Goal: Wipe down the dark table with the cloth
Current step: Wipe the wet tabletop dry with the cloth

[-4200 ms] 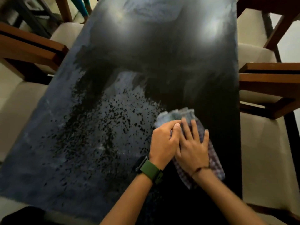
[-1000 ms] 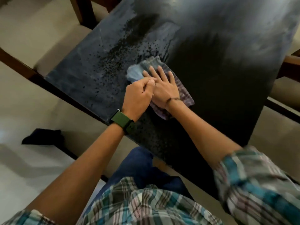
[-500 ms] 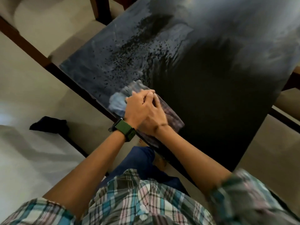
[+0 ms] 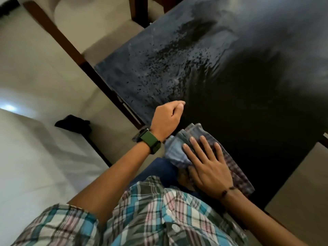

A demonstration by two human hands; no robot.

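I pressed my right hand (image 4: 207, 167), fingers spread flat and gripping nothing, on the cloth (image 4: 177, 151) at the dark table (image 4: 248, 107)'s near corner. My left hand (image 4: 166, 118) hovered beside it, loosely curled, empty.

Your right hand (image 4: 208, 167) lies flat on the cloth (image 4: 236, 167) at the table's (image 4: 248, 96) near corner. Your left hand (image 4: 167, 118) sits just beyond it, at the table's left edge. A chair (image 4: 99, 32) stands left of the table, another (image 4: 298, 189) right.
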